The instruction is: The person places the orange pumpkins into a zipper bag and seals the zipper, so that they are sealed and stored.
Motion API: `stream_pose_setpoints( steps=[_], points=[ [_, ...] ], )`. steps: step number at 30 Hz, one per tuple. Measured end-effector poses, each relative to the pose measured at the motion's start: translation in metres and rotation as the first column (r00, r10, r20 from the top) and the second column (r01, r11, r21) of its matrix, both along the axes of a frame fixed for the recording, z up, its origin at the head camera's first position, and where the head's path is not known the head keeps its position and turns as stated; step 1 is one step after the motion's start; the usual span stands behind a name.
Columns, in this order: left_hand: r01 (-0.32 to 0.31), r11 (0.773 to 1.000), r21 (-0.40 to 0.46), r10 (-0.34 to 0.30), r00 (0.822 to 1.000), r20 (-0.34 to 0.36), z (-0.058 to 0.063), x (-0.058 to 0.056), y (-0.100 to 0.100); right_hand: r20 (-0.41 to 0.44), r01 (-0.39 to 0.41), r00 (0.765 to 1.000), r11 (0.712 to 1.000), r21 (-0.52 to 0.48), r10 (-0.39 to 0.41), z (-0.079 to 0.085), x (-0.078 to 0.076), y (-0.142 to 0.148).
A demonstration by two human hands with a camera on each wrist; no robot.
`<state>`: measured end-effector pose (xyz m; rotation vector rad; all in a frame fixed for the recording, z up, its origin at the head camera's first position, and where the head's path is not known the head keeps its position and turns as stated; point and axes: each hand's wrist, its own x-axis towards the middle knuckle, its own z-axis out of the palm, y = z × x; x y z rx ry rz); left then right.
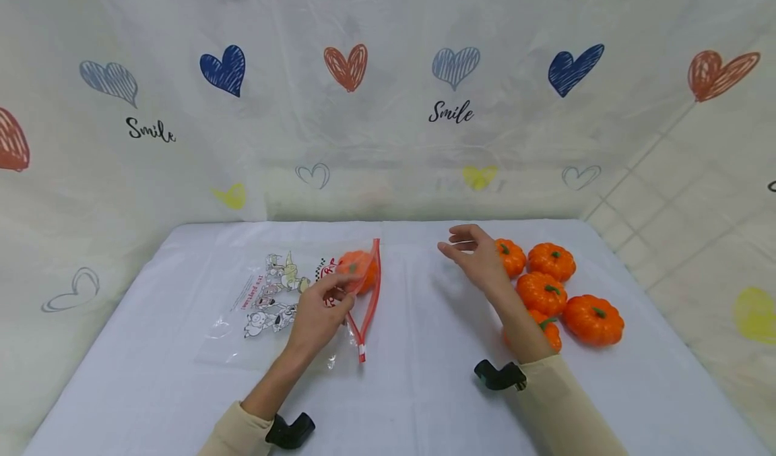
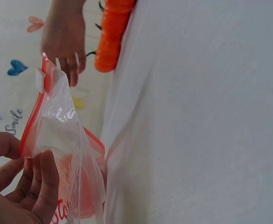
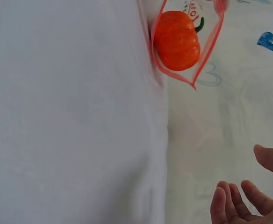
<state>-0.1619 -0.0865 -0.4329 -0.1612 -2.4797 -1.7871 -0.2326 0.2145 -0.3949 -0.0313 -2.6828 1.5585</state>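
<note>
A clear zip bag (image 1: 242, 348) printed with cartoon animals lies flat on the table, its red-edged mouth facing right and held apart. My left hand (image 1: 321, 308) pinches the upper edge of that mouth between thumb and fingers. Just inside the opening sits one orange toy pumpkin (image 3: 176, 41) with a green stem. My right hand (image 1: 475, 257) is raised over the table right of the bag, fingers loosely bent and nothing in them. Beside and partly behind the right forearm is a group of several orange pumpkins (image 1: 593, 320).
A white cloth covers the table (image 1: 418, 402). Behind it hangs a pale curtain (image 1: 388, 126) with hearts and "Smile" lettering. A white slider (image 2: 40, 80) sits at one end of the bag's red zip. Black wrist mounts (image 1: 291, 431) stick out from both sleeves.
</note>
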Motion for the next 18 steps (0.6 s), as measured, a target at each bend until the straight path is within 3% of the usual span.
stream_pose_setpoints(
  steps=[18],
  points=[
    [0.007, 1.000, 0.025, -0.007, 1.000, -0.012, -0.003, -0.001, -0.001, 0.010, 0.081, 0.997, 0.996, 0.040, -0.082, 0.005, 0.003, 0.024]
  ],
)
